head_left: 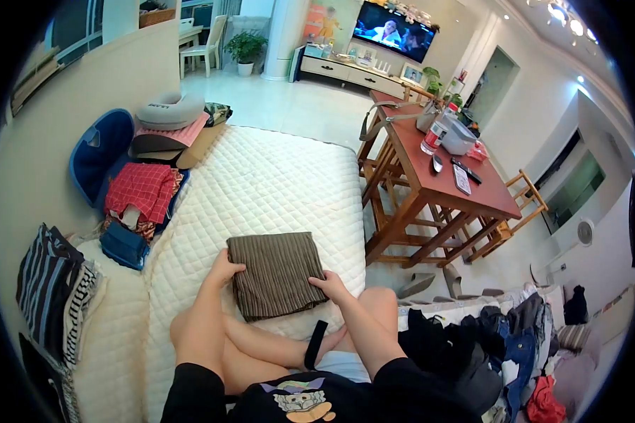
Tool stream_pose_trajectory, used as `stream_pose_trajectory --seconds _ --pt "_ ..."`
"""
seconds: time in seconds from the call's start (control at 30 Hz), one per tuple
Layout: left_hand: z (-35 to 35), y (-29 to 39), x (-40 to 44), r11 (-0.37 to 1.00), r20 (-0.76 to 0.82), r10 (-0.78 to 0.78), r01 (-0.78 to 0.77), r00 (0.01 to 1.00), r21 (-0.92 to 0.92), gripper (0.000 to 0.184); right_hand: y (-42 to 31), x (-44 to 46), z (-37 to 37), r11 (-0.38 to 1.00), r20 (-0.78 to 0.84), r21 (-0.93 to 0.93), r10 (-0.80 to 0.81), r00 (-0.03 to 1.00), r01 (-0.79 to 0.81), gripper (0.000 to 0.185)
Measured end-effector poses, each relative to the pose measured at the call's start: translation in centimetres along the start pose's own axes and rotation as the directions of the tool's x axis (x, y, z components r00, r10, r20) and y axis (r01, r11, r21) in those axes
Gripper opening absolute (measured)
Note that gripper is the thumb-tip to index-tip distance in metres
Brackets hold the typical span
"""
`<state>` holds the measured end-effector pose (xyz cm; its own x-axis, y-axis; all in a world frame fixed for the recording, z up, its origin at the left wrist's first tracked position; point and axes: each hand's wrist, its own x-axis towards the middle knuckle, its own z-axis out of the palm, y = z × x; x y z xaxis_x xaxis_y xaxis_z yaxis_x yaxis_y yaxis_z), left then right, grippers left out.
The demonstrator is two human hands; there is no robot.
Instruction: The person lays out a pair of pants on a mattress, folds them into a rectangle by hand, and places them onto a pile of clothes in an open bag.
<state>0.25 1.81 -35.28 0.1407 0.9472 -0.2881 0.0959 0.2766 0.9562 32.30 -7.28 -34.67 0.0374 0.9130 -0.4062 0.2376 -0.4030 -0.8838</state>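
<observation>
A brown striped garment (275, 275), folded into a rough square, lies on the white quilted mattress (275, 176) in front of my crossed legs. My left hand (226, 269) grips its left edge, thumb on top and fingers hidden underneath. On the right edge, my right hand (328, 285) pinches the cloth the same way. Whether the garment is a shirt or trousers cannot be made out.
At left sits an open blue case (102, 158) with red checked clothes (141, 192); folded striped clothes (46, 289) are nearer me. A heap of loose clothes (487, 345) lies at right. Beyond stands a wooden table (466, 190) with a bottle (435, 135) and phone (461, 179).
</observation>
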Motion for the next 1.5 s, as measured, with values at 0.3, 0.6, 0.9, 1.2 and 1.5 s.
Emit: stream_pose_trajectory --seconds 0.3,0.6,0.9,1.2,1.5 --pt "1.4 -1.4 1.2 0.942 0.032 -0.100 0.084 0.994 0.324 0.076 0.2 -2.7 -3.2 0.802 -0.061 -0.594 0.029 0.998 -0.059 0.059" --pt "1.8 -0.4 1.0 0.961 -0.227 -0.051 0.110 0.973 0.256 0.071 0.8 5.9 -7.3 0.911 -0.125 -0.375 -0.234 0.964 0.173 0.051" --pt "2.6 0.8 3.2 0.995 -0.175 -0.067 0.052 0.982 -0.090 0.054 1.3 8.3 -6.3 0.764 -0.137 -0.471 -0.558 0.819 0.441 0.039" --pt "3.9 1.3 4.5 0.975 -0.041 -0.143 0.134 0.989 -0.180 0.036 -3.6 6.5 -6.5 0.864 -0.137 -0.471 -0.272 0.952 0.179 0.017" --pt "3.9 0.7 5.1 0.949 -0.221 -0.066 -0.008 0.973 -0.316 0.017 -2.9 7.6 -7.4 0.892 -0.300 -0.438 -0.262 0.917 0.111 0.010"
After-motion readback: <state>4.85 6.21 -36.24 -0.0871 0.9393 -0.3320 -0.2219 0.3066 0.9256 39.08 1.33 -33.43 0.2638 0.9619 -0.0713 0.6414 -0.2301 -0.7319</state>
